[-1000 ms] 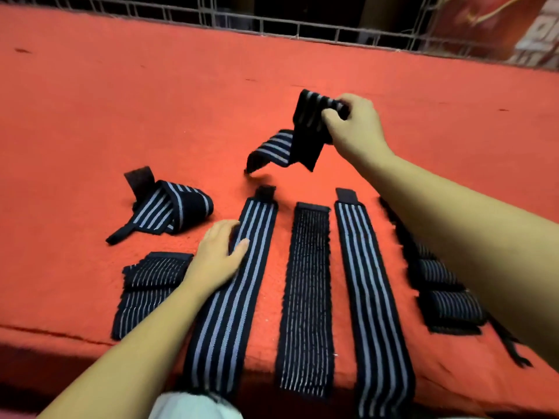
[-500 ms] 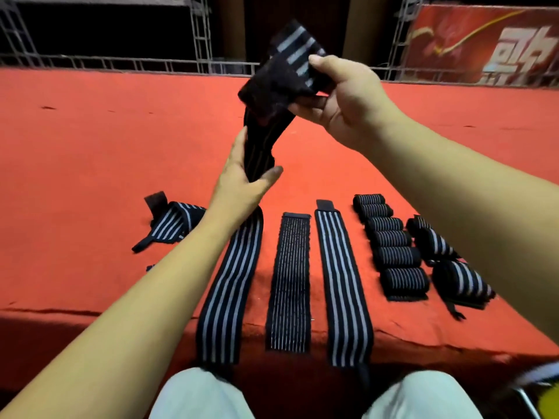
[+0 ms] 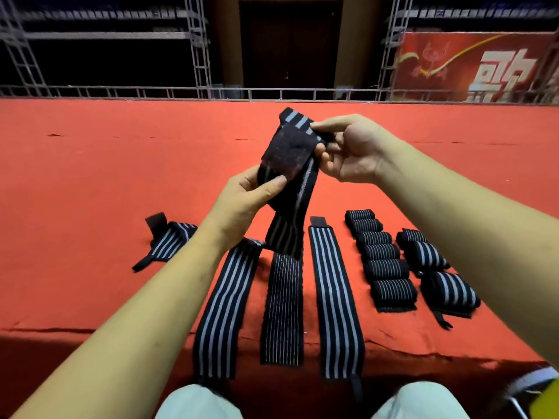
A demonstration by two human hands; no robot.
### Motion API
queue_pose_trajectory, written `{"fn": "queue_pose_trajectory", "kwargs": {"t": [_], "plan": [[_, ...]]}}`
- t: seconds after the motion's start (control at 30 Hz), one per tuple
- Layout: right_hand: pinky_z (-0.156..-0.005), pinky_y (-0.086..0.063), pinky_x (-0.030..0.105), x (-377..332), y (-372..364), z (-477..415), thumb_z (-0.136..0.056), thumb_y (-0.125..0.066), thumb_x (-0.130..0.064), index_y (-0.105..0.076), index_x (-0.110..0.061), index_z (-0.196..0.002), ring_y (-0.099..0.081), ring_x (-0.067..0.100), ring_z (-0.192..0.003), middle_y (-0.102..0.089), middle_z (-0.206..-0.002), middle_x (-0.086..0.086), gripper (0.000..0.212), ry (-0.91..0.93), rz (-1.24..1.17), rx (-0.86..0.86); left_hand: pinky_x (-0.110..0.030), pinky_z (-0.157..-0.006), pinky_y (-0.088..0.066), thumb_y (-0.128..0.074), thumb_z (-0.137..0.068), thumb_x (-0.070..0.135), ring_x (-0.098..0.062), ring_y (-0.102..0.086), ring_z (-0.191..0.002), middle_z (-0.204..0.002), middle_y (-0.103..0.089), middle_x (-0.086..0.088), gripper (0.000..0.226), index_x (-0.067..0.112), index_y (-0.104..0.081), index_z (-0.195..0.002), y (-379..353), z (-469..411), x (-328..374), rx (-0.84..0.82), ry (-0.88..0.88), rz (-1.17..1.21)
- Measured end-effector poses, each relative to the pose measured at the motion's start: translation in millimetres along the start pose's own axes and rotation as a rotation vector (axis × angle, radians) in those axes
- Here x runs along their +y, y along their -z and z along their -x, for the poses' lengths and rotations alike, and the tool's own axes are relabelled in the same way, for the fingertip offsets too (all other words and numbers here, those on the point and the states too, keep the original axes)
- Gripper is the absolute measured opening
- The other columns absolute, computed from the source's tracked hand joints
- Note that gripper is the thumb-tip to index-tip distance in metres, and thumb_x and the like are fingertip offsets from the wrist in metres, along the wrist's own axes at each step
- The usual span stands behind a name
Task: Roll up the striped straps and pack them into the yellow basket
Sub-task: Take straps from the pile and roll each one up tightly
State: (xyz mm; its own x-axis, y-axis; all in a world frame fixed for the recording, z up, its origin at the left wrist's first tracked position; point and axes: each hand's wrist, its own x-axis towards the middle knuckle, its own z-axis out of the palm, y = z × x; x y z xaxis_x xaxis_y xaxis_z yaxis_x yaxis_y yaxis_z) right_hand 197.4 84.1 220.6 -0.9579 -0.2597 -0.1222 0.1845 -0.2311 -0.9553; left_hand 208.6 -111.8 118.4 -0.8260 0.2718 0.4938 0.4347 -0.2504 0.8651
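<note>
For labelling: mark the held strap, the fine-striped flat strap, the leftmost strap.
held strap (image 3: 289, 154): head view, dark patch.
fine-striped flat strap (image 3: 282, 309): head view, middle.
leftmost strap (image 3: 171, 241): head view, striped part.

Dim hall, red surface (image 3: 90, 176) lit from above; wide-angle edges bend and blur.

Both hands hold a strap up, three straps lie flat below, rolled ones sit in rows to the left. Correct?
Not quite: the rolls sit to the right of the flat straps, as the head view shows; on the left lies only one loosely folded strap. The rest stands: left hand and right hand both hold a strap up, three lie flat.
</note>
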Motion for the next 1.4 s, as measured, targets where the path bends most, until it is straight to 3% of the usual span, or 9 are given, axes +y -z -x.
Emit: {"fn": "queue_pose_trajectory", "kwargs": {"t": [0.17,0.3,0.43,0.63,0.77,0.93,1.13,1.23,1.4], "plan": [[-0.046,-0.051,0.020,6.0,14.0,-12.0,-0.098,-0.053,-0.019,-0.058,-0.012,-0.089,-0.060,0.012,-0.047,-0.063,-0.067,0.002,0.012,0.121,-0.030,0.146,-0.018,-0.079,-0.050,-0.070,-0.092,0.014,-0.003,-0.066,-0.085,-0.090,-0.073,0.011,0.017,0.011,-0.068,-0.108,9.1,5.7,-0.2,-0.049,0.100,-0.287],[-0.046,-0.049,0.022,7.4,24.9,-18.8,-0.097,-0.055,-0.020,-0.058,-0.013,-0.097,-0.059,0.014,-0.047,-0.063,-0.078,0.004,0.008,0.281,-0.075,0.305,-0.029,-0.087,-0.055,-0.076,-0.087,0.022,-0.015,-0.072,-0.096,-0.102,-0.076,0.004,0.026,0.013,-0.071,-0.110,37.8,39.7,-57.9,-0.287,0.514,-0.573],[-0.048,-0.049,0.024,12.6,38.0,-21.9,-0.100,-0.053,-0.019,-0.059,-0.012,-0.097,-0.059,0.017,-0.048,-0.063,-0.079,0.006,0.009,0.386,-0.107,0.386,-0.028,-0.101,-0.049,-0.070,-0.093,0.022,-0.005,-0.069,-0.104,-0.110,-0.075,0.011,0.021,0.021,-0.072,-0.114,61.0,74.4,-112.3,-0.239,0.674,-0.602],[-0.059,-0.057,0.030,27.2,53.9,-29.4,-0.105,-0.047,-0.025,-0.055,-0.014,-0.098,-0.069,0.023,-0.060,-0.064,-0.099,0.011,0.015,0.429,-0.129,0.412,-0.044,-0.090,-0.057,-0.062,-0.097,0.015,-0.030,-0.073,-0.093,-0.103,-0.075,-0.009,0.014,0.010,-0.066,-0.109,65.3,84.5,-129.6,0.139,0.651,-0.322],[-0.067,-0.059,0.035,31.9,58.2,-31.8,-0.106,-0.046,-0.024,-0.055,-0.014,-0.095,-0.069,0.028,-0.067,-0.065,-0.099,0.010,0.017,0.457,-0.130,0.420,-0.041,-0.068,-0.059,-0.073,-0.090,0.017,-0.026,-0.070,-0.068,-0.090,-0.072,-0.015,0.025,0.006,-0.056,-0.106,71.2,85.6,-137.2,0.361,0.687,-0.280],[-0.085,-0.059,0.048,17.9,53.3,-28.9,-0.107,-0.042,-0.025,-0.056,-0.015,-0.103,-0.071,0.034,-0.080,-0.067,-0.104,0.005,0.017,0.571,-0.193,0.414,-0.047,-0.088,-0.056,-0.073,-0.090,0.016,-0.035,-0.072,-0.092,-0.088,-0.076,-0.013,0.008,0.009,-0.070,-0.088,81.9,87.8,-154.8,0.409,0.720,-0.486],[-0.061,-0.058,0.032,2.8,34.2,-16.4,-0.104,-0.049,-0.024,-0.059,-0.015,-0.100,-0.070,0.024,-0.059,-0.066,-0.097,0.007,0.014,0.553,0.101,0.247,-0.025,-0.073,-0.054,-0.074,-0.089,0.023,-0.014,-0.065,-0.076,-0.086,-0.075,-0.002,0.010,0.013,-0.076,-0.089,67.7,31.1,-131.4,0.492,0.533,-0.476],[-0.050,-0.047,0.025,-9.8,28.6,-6.8,-0.100,-0.053,-0.024,-0.061,-0.014,-0.096,-0.059,0.020,-0.050,-0.062,-0.078,0.003,0.013,0.566,0.043,0.197,-0.039,-0.094,-0.055,-0.074,-0.088,0.023,-0.023,-0.069,-0.094,-0.104,-0.075,-0.011,0.020,0.012,-0.076,-0.104,75.0,-10.6,-116.9,0.613,0.510,-0.382],[-0.045,-0.041,0.020,-24.8,24.5,5.8,-0.098,-0.054,-0.026,-0.062,-0.016,-0.096,-0.053,0.014,-0.043,-0.060,-0.074,0.000,0.013,0.432,0.083,0.145,-0.039,-0.104,-0.044,-0.048,-0.103,0.039,-0.024,-0.057,-0.124,-0.127,-0.064,-0.006,0.036,0.014,-0.062,-0.125,53.6,-53.9,-67.3,0.553,0.360,-0.332]]}}
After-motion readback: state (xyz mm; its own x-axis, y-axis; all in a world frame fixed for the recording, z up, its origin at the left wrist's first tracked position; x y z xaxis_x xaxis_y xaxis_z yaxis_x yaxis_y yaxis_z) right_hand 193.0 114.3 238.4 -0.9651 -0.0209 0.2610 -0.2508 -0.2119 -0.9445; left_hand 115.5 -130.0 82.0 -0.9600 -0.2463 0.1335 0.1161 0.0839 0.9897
